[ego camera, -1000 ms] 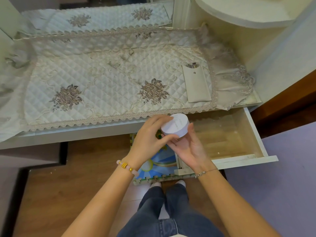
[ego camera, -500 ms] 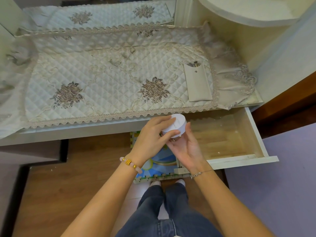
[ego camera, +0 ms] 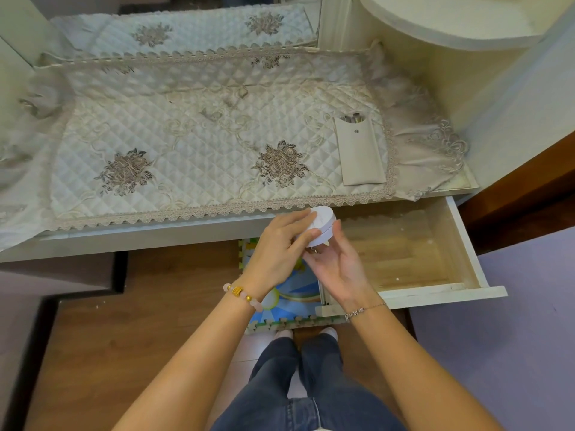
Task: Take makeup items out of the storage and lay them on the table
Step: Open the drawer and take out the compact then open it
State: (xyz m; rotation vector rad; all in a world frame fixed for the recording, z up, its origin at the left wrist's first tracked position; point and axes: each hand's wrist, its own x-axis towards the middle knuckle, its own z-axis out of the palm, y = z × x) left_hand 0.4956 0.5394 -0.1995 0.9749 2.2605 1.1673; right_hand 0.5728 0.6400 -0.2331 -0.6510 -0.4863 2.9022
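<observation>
left grip (ego camera: pixel 277 250) and right grip (ego camera: pixel 337 272) both grasp the round white jar (ego camera: pixel 324 222), held tilted just off the worktop (ego camera: pixel 124 239) front edge, above the open drawer (ego camera: pixel 441 292) rear-left corner.

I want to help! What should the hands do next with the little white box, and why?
Probably move the white box forward and set it on the quilted cloth, left of the beige pouch. The left hand and right hand hold it at the cloth's front edge, by the open drawer: out of storage, not yet laid down.
</observation>
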